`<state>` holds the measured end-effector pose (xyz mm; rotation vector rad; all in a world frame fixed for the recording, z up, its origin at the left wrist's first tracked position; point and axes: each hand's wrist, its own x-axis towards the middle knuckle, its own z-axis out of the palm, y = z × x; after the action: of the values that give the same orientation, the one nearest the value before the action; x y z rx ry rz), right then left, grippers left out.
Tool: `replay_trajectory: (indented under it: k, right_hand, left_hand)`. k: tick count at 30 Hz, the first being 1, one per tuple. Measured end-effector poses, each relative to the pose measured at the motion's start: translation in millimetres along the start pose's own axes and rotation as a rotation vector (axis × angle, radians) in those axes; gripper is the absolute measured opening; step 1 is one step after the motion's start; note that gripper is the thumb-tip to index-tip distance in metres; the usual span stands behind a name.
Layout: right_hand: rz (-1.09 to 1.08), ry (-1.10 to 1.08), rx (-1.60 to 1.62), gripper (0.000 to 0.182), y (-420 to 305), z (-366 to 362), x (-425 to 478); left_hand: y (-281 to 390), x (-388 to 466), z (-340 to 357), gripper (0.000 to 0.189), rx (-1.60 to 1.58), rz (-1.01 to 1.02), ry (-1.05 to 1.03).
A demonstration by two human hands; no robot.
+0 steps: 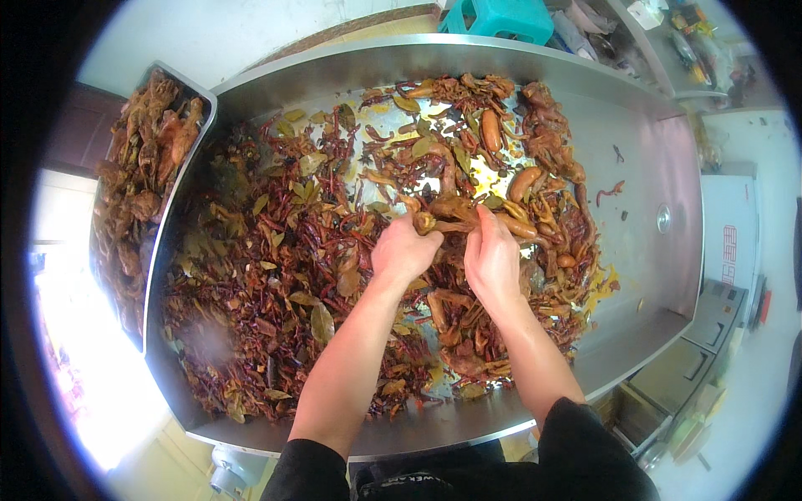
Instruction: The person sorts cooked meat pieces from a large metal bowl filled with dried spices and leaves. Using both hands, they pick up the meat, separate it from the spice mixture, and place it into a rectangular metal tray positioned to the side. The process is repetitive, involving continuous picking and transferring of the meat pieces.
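Observation:
Over the middle of a large stainless-steel trough [633, 169], my left hand [402, 249] grips the narrow end of a brown cooked poultry piece [452, 210]. The fingers of my right hand [492, 253] close on the other end of the same piece. Beneath both hands lies a layer of dark red dried chillies [338, 235], bay leaves [322, 322] and other spices. Sausages [491, 130] and more cooked meat [551, 141] lie beyond and to the right of my right hand. My palms hide part of the held piece.
A metal tray [210, 106] heaped with cooked poultry [147, 144] sits at the trough's left end. A drain [664, 218] and a few stray chillies [609, 193] are at the right. Past the far rim stands a turquoise plastic stool [501, 19].

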<state>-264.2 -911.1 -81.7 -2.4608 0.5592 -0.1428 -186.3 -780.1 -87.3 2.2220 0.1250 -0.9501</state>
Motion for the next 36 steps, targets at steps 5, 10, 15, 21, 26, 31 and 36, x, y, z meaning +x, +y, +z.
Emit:
replay_trajectory:
  k: [5,10,15,21,26,31,36]
  right_hand:
    - [0.032,0.068,0.076,0.035,7.1,-0.6,9.7]
    - [-0.067,0.129,0.318,0.030,-9.7,-3.9,44.6]
    - [-0.605,0.521,0.149,0.042,-77.3,5.1,111.9]
    - [-0.562,-0.079,-0.423,0.036,-53.0,104.2,158.7]
    - [-0.592,0.275,-0.159,0.037,-79.2,91.6,154.4]
    - [-0.502,0.035,-0.419,0.044,-67.3,104.4,150.4]
    - [-0.086,-0.098,0.072,0.041,-76.6,103.0,135.6]
  left_hand:
    - [-42.7,11.6,-22.5,0.049,0.004,0.005,0.045]
    - [-73.2,-21.5,-47.0,0.027,-0.827,-0.002,-0.079]
    - [-126.1,-39.3,-63.8,0.032,-1.418,-0.206,-0.174]
    - [-139.9,-39.2,-75.2,0.040,-1.537,-0.005,-0.299]
    - [-152.5,-50.9,-101.4,0.051,-1.115,0.093,0.123]
    - [-156.2,-59.6,-117.2,0.045,-0.978,0.080,0.136]
    - [-161.5,-78.6,-139.8,0.037,-1.280,-0.110,0.026]
